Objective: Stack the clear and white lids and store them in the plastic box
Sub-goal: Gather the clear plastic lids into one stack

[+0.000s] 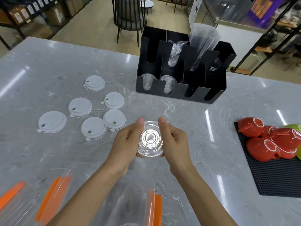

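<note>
Clear lids: a stack of clear lids [150,141] held between both hands just above the grey marble table [187,185], near its middle; how many lids are in the stack cannot be told.
Facing: the stack's round faces point up toward the camera, so its axis runs roughly upright, tipped slightly toward the viewer; the central ring of the top lid shows plainly.
Left hand: the left hand [126,141] curls round the left rim of the stack, thumb tip at the far edge.
Right hand: the right hand [173,138] grasps the right rim in the same way, thumb up at the far edge, fingers wrapped underneath.
White lids: six white lids [93,128] lie flat and domed side up on the table to the left of the hands, loosely grouped, each with a small sip hole and a tab; two nearest the hands touch or nearly touch, the others lie apart.
Plastic box: a clear plastic box [68,198] with orange clasps [53,198] sits at the near edge of the table, below the forearms; what lies in it cannot be told.
Black organiser: a black slotted organiser [182,90] stands at the far side of the table; two front slots each hold clear cups [147,82], the other front slots look dark, and the rear compartments hold crumpled clear plastic sleeves [203,44].
Mat: a black mesh mat [276,176] on the right carries red cups [267,141] turned upside down, with something green [295,128] at the frame edge.
</note>
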